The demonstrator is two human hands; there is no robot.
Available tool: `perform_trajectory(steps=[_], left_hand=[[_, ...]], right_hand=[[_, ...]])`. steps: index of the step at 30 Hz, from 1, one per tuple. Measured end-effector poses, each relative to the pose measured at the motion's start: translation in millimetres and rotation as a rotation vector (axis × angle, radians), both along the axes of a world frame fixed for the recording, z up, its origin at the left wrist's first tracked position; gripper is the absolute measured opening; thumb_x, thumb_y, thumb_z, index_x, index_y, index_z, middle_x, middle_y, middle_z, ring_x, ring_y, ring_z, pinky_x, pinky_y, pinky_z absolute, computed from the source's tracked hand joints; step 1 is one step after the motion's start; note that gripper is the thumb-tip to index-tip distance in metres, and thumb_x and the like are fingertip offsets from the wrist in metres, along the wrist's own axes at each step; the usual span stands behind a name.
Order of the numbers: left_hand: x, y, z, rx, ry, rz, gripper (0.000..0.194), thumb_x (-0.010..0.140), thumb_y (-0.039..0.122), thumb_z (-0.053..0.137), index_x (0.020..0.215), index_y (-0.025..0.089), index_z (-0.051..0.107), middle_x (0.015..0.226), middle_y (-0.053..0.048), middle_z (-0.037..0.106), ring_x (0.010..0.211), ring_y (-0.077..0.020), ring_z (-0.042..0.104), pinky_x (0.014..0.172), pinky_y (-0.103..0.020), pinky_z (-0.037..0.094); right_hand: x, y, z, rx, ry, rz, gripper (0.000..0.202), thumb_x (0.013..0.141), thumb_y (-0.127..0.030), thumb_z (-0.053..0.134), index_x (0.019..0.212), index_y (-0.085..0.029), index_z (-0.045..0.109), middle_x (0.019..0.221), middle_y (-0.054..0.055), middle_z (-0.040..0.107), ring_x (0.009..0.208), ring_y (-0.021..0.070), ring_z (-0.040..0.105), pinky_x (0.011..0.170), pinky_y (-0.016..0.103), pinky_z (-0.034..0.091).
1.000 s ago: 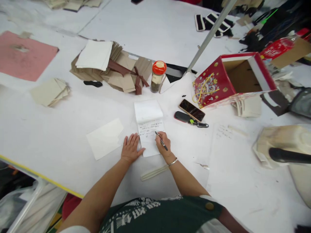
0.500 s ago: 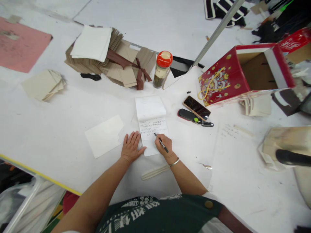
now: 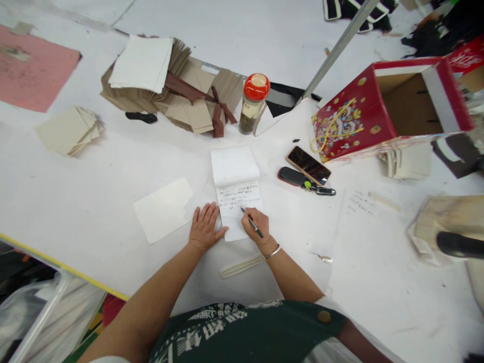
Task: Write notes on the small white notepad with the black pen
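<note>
We hold a pen (image 3: 256, 229) in our right hand (image 3: 261, 222), fingers closed round it, its tip at the writing on a notepad (image 3: 236, 166) in front of us. Our left hand (image 3: 204, 228) lies flat, fingers slightly apart, by the notepad's left edge; a white card (image 3: 163, 209) is just left. Beyond the notepad stand a card stack (image 3: 139, 63) and red-lidded jar (image 3: 254, 103); to the right are a phone (image 3: 309, 165), fob (image 3: 293, 176) and red box (image 3: 351, 121). White table (image 3: 298, 222) surface stretches between these and our right forearm; its yellow edge (image 3: 62, 263) runs diagonally at lower left.
</note>
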State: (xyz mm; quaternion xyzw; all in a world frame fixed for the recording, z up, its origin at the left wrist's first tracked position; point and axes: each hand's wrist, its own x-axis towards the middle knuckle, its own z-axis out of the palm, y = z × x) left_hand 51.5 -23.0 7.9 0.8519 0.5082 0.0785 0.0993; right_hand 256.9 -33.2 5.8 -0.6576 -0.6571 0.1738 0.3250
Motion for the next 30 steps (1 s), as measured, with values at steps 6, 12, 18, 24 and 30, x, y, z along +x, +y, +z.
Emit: perform_trajectory(steps=[6,12,18,24,30], left_hand=[[0.6,0.8,1.6,0.022,0.013,-0.006,0.063,0.084,0.054,0.043,0.131,0.011,0.046,0.138,-0.013,0.044,0.13,-0.0271,0.036,0.113,-0.046,0.012],[0.3,0.0,1.8,0.032,0.013,-0.008,0.062,0.084,0.054,0.044,0.13,0.011,0.046,0.137,-0.013,0.045,0.13,-0.0265,0.036,0.113,-0.045,0.011],[1.4,0.8,4.5,0.017,0.037,-0.002,0.061,0.085,0.055,0.041,0.129,0.012,0.048,0.138,-0.012,0.044,0.129,-0.0266,0.037,0.113,-0.044,0.011],[1.4,1.1,3.7,0.068,0.021,-0.019,0.062,0.084,0.053,0.044,0.128,0.01,0.047,0.136,-0.013,0.047,0.128,-0.0272,0.038,0.112,-0.045,0.013],[1.3,0.4,2.1,0.096,0.011,-0.02,0.062,0.084,0.053,0.045,0.128,0.01,0.048,0.136,-0.013,0.047,0.127,-0.0273,0.04,0.112,-0.045,0.015]], right_hand=[[1.9,-0.2,1.6,0.034,0.015,0.056,0.014,0.079,-0.02,0.04,0.069,-0.02,0.05,0.062,0.001,0.058,0.063,0.0134,0.058,0.065,0.025,0.047],[1.7,0.4,0.1,0.06,0.02,0.015,0.012,0.082,-0.021,0.043,0.075,-0.019,0.051,0.063,0.0,0.059,0.057,0.0117,0.056,0.059,0.022,0.045],[1.8,1.1,0.4,0.102,-0.009,0.026,0.01,0.08,-0.018,0.044,0.073,-0.019,0.05,0.062,-0.001,0.058,0.056,0.011,0.055,0.059,0.021,0.043],[1.4,0.9,2.0,0.102,-0.013,0.015,0.011,0.079,-0.017,0.043,0.07,-0.019,0.049,0.061,0.0,0.058,0.056,0.0107,0.054,0.058,0.021,0.043],[1.0,0.9,3.8,0.15,-0.019,0.024,0.01,0.077,-0.016,0.044,0.069,-0.019,0.049,0.06,-0.001,0.058,0.055,0.011,0.054,0.057,0.021,0.044]])
